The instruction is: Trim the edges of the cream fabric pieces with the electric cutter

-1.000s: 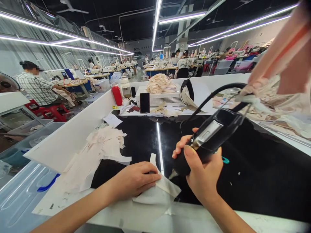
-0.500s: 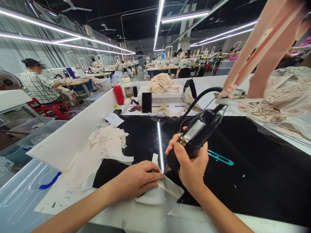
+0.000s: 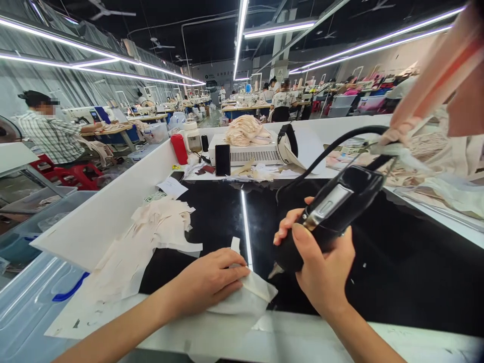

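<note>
My right hand (image 3: 321, 252) is wrapped round a black handheld power tool (image 3: 340, 201) with a silver plate, its cable rising to the right. Its rounded lower end is over the black mat (image 3: 401, 262). Flat on pale fabric pieces (image 3: 260, 288) near the front edge lies my left hand (image 3: 215, 277), palm down, pressing them with its fingers. Just right of the fabric, close to the tool's lower end, is a small pale scrap (image 3: 276, 270). Strips of pink fabric (image 3: 427, 96) hang at the upper right.
Pale cut pieces (image 3: 162, 222) are heaped at left beside a white partition (image 3: 98, 217). Behind the mat stand a phone (image 3: 223, 160), a red container (image 3: 179, 149) and a white box (image 3: 245, 151) topped with fabric. A seated person (image 3: 49, 131) is at far left.
My right hand has moved right with the tool, away from the fabric under my left hand. The turquoise tool on the mat is now hidden. The view has shifted slightly.
</note>
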A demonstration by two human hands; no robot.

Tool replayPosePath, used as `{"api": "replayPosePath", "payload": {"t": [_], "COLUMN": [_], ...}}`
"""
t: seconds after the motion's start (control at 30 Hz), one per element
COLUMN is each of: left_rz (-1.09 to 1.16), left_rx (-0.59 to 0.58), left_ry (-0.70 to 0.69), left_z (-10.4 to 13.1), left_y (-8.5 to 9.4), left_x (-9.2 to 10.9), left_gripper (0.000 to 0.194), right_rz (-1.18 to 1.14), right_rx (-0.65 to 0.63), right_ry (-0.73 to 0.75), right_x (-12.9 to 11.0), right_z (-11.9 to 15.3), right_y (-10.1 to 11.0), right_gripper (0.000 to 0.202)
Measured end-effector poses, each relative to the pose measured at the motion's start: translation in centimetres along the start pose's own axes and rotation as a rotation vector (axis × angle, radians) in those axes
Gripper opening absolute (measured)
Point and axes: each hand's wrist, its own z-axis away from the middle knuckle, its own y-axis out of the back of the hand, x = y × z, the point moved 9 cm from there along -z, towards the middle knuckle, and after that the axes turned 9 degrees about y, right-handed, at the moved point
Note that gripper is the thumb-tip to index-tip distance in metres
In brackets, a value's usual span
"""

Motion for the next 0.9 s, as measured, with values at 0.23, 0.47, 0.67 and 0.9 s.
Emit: {"api": "replayPosePath", "payload": {"t": [0.23, 0.47, 0.67, 0.9], "left_rz": [0.014, 0.0, 0.184, 0.885], "left_rx": [0.045, -0.087, -0.098, 0.039], "left_ry": [-0.016, 0.113, 0.457, 0.612], "left_z": [-1.5, -3.5, -3.6, -5.3], "left_y": [-1.0, -3.1, -0.1, 3.0], "left_x": [1.5, 0.6, -2.1, -4.4], "left_gripper": [0.021, 0.012, 0.01, 0.027], "right_rz": [0.034, 0.204, 0.282, 0.357], "right_rx": [-0.006, -0.056, 0.22, -0.275], "right_ry": [-0.01, -0.003, 0.265, -0.23], "right_x": [-1.0, -0.9, -3.7, 5.0], "right_z": [0.8, -0.4, 0.0, 4.5], "right_y": [1.7, 2.0, 6.4, 3.1], "right_gripper": [0.038, 0.045, 0.055, 0.059]}}
